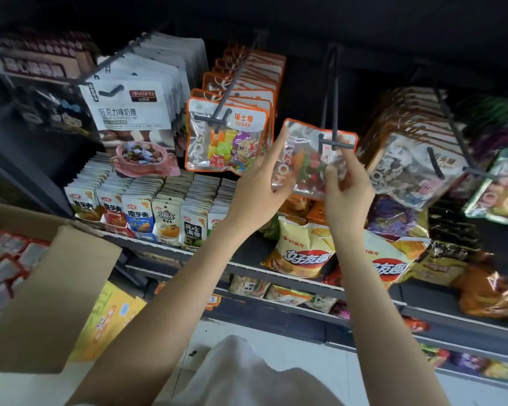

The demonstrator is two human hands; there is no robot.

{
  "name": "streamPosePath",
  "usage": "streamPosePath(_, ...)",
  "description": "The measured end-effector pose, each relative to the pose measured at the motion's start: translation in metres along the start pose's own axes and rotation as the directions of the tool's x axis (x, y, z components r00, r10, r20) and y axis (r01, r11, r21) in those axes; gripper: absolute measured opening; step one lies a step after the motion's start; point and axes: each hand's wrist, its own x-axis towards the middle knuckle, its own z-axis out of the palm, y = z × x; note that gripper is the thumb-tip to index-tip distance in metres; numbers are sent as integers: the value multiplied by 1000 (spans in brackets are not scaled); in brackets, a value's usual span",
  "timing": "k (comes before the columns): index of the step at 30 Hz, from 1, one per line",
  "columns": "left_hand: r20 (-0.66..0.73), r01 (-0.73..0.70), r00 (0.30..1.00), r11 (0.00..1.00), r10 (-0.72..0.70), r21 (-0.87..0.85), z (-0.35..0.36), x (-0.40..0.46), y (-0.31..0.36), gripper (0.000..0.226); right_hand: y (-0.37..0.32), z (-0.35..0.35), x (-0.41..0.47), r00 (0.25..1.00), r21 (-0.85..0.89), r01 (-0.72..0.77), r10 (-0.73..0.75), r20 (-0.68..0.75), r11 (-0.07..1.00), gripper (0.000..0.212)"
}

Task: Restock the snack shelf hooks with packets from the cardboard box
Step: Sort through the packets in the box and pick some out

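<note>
A clear, orange-edged candy packet is at the tip of a dark metal hook in the middle of the shelf. My left hand holds the packet's left side with the fingers stretched up along its edge. My right hand pinches its right lower part, one finger reaching up to the hook's crossbar. The cardboard box stands open at the lower left, with several red and grey packets inside.
Neighbouring hooks are full: white chocolate-candy packets at left, orange sugar packets beside them, brown-edged packets at right. Below run shelves with small snack sachets and yellow crisp bags. White floor lies underneath.
</note>
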Motion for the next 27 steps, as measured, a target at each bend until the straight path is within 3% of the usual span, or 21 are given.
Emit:
streamPosePath(4,123,54,991,999,-54,0,9,14,-4,86,7,15,51,999,-214,10,-19,-40,977,48)
streamPosePath(6,133,76,988,997,-73,-18,11,14,-5,86,5,17,62,999,-201,-43,42,-6,979,55)
streamPosePath(9,84,111,991,990,-104,-90,11,4,-3,77,2,16,53,999,-157,35,-29,43,987,57)
streamPosePath(13,-85,98,989,974,-117,-207,5,-28,11,55,1,6,7,983,-129,185,-184,18,974,47)
streamPosePath(15,-255,31,964,984,-76,-174,0,-50,14,43,-1,-3,-21,970,-127,243,-245,1,962,36)
streamPosePath(17,-416,18,907,995,-59,-103,-10,-75,14,34,-4,-9,-47,918,-191,390,-395,11,901,26)
streamPosePath(19,-519,25,854,999,-45,-46,-24,-104,9,26,-7,-9,-71,847,-198,530,-526,75,825,20)
streamPosePath(21,-557,30,830,999,-18,11,-42,-136,-1,21,-13,-2,-95,807,-128,587,-565,170,800,19)
streamPosePath(24,-528,145,842,989,-110,25,-76,-194,-22,21,-18,18,-134,776,-57,569,-513,367,820,16)
streamPosePath(27,-456,300,860,950,-229,89,-114,-254,-54,25,-21,47,-178,700,-74,513,-367,613,855,22)
